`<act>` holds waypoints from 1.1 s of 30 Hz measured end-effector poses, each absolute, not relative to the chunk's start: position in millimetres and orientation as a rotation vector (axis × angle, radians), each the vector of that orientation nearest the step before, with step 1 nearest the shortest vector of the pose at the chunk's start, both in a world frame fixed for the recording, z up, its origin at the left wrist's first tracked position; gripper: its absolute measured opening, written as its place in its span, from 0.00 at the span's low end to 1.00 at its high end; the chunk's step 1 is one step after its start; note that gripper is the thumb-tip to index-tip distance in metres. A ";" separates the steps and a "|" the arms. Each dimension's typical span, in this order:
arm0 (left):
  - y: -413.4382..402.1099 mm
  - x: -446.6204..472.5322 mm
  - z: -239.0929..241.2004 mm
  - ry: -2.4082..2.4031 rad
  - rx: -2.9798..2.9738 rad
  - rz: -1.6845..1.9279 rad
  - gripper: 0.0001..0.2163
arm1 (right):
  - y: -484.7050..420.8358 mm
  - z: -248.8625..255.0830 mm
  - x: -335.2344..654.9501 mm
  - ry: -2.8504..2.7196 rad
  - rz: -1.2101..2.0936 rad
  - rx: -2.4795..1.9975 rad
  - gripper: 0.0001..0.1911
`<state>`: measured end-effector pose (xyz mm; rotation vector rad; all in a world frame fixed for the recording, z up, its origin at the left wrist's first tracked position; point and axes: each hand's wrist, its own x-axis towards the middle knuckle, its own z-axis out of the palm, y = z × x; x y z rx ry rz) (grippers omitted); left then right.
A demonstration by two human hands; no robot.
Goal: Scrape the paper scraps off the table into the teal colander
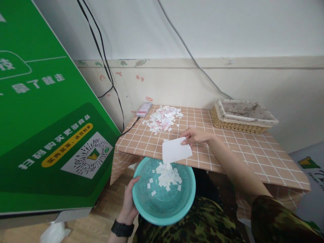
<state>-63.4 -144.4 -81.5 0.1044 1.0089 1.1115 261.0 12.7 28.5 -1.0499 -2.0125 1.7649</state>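
Note:
My left hand (129, 202) grips the rim of a teal plastic basket (152, 212) held below the table's front edge. A heap of small white paper scraps (167, 176) lies inside it. My right hand (196, 136) pinches a white sheet of paper (175, 151), tilted down over the basket at the table edge, with scraps sliding off its lower end. A pile of white and pink paper scraps (163, 118) lies on the far left part of the table.
The table has an orange checked cloth (227, 145). A woven basket with cloth lining (241, 116) stands at the back right. A green printed board (45, 111) leans at the left. Black cables (111, 81) hang along the wall. A small box (143, 109) lies near the pile.

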 end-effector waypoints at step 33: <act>-143.3 -64.0 -86.6 1.091 0.086 1.105 0.05 | 58.0 6.3 328.2 -1.500 0.721 -1.500 0.22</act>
